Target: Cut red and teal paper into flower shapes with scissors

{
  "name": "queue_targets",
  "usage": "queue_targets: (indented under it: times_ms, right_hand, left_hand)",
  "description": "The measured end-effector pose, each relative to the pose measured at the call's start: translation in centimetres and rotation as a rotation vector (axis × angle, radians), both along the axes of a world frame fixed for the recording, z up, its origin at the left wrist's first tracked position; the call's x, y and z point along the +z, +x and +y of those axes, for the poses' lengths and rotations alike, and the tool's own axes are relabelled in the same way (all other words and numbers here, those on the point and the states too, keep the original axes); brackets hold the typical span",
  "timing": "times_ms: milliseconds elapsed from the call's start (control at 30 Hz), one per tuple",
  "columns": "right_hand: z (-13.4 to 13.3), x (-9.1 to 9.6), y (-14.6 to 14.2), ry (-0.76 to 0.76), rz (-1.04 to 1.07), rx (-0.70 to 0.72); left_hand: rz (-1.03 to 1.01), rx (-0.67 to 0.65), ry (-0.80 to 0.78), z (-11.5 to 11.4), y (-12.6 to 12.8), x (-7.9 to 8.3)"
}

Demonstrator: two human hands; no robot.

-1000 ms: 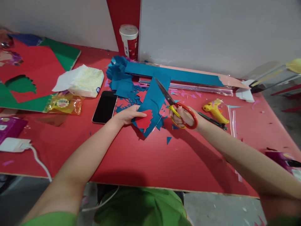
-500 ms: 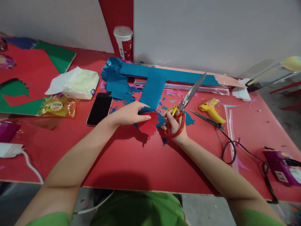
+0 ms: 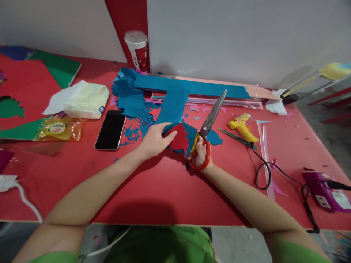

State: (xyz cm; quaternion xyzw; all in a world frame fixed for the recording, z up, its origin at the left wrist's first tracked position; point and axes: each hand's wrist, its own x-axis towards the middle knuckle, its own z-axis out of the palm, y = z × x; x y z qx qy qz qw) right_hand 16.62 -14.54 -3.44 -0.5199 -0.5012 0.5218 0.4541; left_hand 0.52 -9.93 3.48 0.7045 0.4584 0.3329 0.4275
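Between its thumb and fingers my left hand (image 3: 157, 140) pinches a red paper piece (image 3: 178, 139) with a jagged edge, laid over a blue paper piece (image 3: 191, 132). My right hand (image 3: 200, 155) has its fingers through the red and yellow handles of a pair of scissors (image 3: 211, 118). The blades look closed and point up and away, to the right of the papers. The handles touch or nearly touch the blue piece's right edge. Just beyond my hands lies a blue paper strip (image 3: 174, 104). Another blue piece (image 3: 214, 137) lies on the table behind the scissors.
On the red table (image 3: 142, 197) are a phone (image 3: 111, 129), a tissue pack (image 3: 87, 100) and a pile of cut blue paper (image 3: 128, 91). To the right lie a yellow glue gun (image 3: 242, 127), its black cord, a green-handled cutter (image 3: 237, 138) and a purple power box (image 3: 325, 191). A cup (image 3: 138, 51) stands behind.
The red and blue papers have turned flatter and toward the scissors. My right hand and the scissors have shifted slightly left and lower. The whole view has moved a little.
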Motion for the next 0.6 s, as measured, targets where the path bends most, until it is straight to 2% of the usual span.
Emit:
queue_targets:
  times_ms: [100, 233, 600]
  right_hand:
    - [-0.1, 0.4, 0.1, 0.115, 0.073, -0.108]
    - [0.0, 1.2, 0.0, 0.095, -0.008, -0.141]
    - [0.2, 1.8, -0.5, 0.107, -0.130, -0.115]
  left_hand:
    - [-0.053, 0.032, 0.001, 0.0, 0.0, -0.1]
    - [-0.118, 0.020, -0.053, 0.0, 0.0, -0.3]
    - [0.021, -0.015, -0.025, 0.2, -0.3, -0.5]
